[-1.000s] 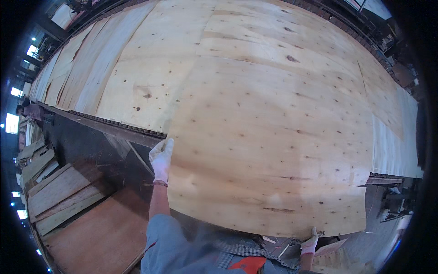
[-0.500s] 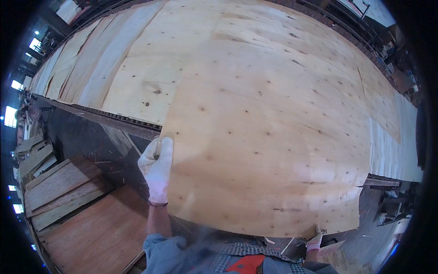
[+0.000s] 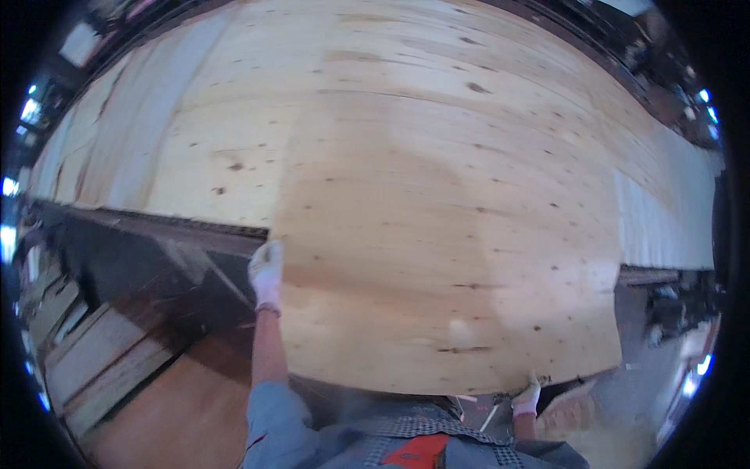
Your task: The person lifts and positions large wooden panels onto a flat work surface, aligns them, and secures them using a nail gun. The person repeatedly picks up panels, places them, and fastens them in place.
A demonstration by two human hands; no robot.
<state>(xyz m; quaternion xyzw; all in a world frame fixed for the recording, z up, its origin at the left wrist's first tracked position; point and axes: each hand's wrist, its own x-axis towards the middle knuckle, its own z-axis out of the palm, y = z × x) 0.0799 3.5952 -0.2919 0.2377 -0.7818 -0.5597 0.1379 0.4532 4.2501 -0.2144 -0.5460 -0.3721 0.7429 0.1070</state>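
Note:
A large, pale wood veneer sheet (image 3: 437, 289) with many dark knots lies over the bench and hangs past its near edge toward my body. My left hand (image 3: 266, 275), in a white glove, is closed on the sheet's left edge beside the bench rim. At the near edge, toward the right corner, my gloved right hand (image 3: 528, 397) grips the same sheet. Its thumb shows on top, and its other fingers are hidden underneath. The sheet bows slightly between the two hands.
More veneer strips (image 3: 148, 117) cover the bench to the left, and a paler veneer piece (image 3: 644, 227) lies at the right. The bench's dark edge (image 3: 156, 223) runs along the left. Stacked reddish boards (image 3: 180, 406) lie low at the lower left.
The view has shifted and blurred slightly. Both hands and the sheet's near edge appear a little farther from my body, and my left arm is straighter. Both hands keep their hold.

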